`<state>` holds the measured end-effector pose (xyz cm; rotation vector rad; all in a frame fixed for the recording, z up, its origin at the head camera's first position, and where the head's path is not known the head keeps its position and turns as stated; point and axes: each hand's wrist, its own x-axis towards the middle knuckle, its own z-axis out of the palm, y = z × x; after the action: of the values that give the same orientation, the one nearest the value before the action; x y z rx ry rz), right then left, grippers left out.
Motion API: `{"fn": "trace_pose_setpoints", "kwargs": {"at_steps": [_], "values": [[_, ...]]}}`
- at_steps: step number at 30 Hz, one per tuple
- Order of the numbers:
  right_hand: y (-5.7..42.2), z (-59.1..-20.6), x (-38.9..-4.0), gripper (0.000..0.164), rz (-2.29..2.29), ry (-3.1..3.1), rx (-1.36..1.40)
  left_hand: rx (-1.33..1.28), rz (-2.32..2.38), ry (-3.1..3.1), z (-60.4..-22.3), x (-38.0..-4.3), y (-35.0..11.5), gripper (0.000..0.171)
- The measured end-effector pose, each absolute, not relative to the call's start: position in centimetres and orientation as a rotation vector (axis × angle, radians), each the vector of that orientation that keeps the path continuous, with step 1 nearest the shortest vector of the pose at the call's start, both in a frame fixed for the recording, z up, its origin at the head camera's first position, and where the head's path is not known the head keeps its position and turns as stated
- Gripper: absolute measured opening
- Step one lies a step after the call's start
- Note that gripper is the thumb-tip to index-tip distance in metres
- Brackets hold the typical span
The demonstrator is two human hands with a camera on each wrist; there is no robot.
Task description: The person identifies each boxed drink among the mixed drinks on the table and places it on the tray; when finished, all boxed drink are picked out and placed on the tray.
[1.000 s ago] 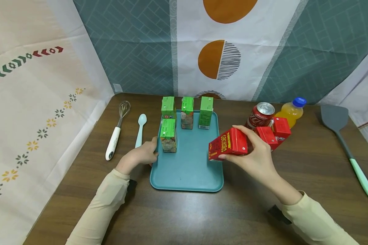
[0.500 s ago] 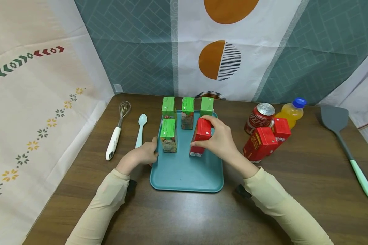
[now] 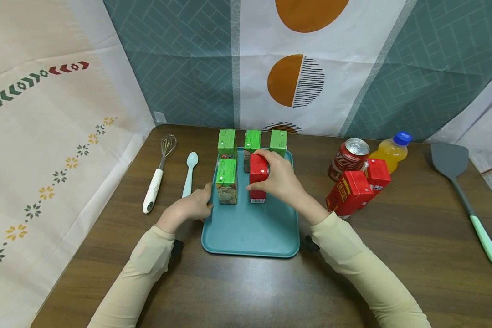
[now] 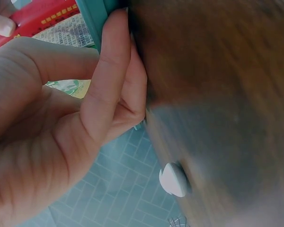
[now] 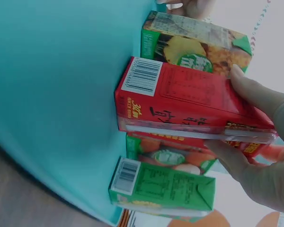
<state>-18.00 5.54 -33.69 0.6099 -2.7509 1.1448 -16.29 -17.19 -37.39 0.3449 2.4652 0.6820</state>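
My right hand (image 3: pixel 282 178) holds a red juice box (image 3: pixel 258 175) upright over the blue-green tray (image 3: pixel 250 234). In the right wrist view, thumb and fingers grip the upper part of the red box (image 5: pixel 189 97), with a wrapped straw along its side. My left hand (image 3: pixel 192 206) pinches the tray's left rim; the left wrist view shows fingers on both sides of that rim (image 4: pixel 93 21). Just left of the held box stands a green juice box (image 3: pixel 227 187). Behind are three more green boxes, including one in the middle (image 3: pixel 252 141), partly hidden by the red box.
To the right stand two red juice boxes (image 3: pixel 347 193), a red soda can (image 3: pixel 347 159) and an orange drink bottle (image 3: pixel 390 152). A spatula (image 3: pixel 459 182) lies at far right. A whisk (image 3: pixel 157 177) and pale blue spoon (image 3: pixel 190 173) lie left of the tray.
My right hand has carried the red juice box leftward from the tray's right edge to beside the front green box, and it has gone from tilted to upright. My left hand stays at the rim.
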Motion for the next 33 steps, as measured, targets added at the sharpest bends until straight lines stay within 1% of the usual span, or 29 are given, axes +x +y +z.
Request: {"fn": "trace_pose_setpoints", "kwargs": {"at_steps": [9, 14, 17, 25, 33], "values": [[5.1, -33.8, -17.7, 0.079, 1.165, -2.735, 0.623, 0.337, 0.691, 2.464, -37.3, -16.3, -17.0, 0.068], [5.4, -34.0, -17.3, 0.087, 1.111, -2.763, 0.613, 0.345, 0.689, 2.462, -37.3, -16.3, -16.9, 0.068], [5.9, -34.0, -16.9, 0.089, 1.049, -2.787, 0.617, 0.340, 0.684, 2.459, -37.4, -16.3, -17.0, 0.067], [7.7, -32.7, -15.5, 0.075, 0.953, -2.806, 0.691, 0.326, 0.679, 2.455, -37.6, -16.4, -17.3, 0.067], [11.5, -32.2, -13.8, 0.063, 0.875, -2.702, 0.795, 0.340, 0.680, 2.462, -37.6, -16.5, -17.2, 0.068]]}}
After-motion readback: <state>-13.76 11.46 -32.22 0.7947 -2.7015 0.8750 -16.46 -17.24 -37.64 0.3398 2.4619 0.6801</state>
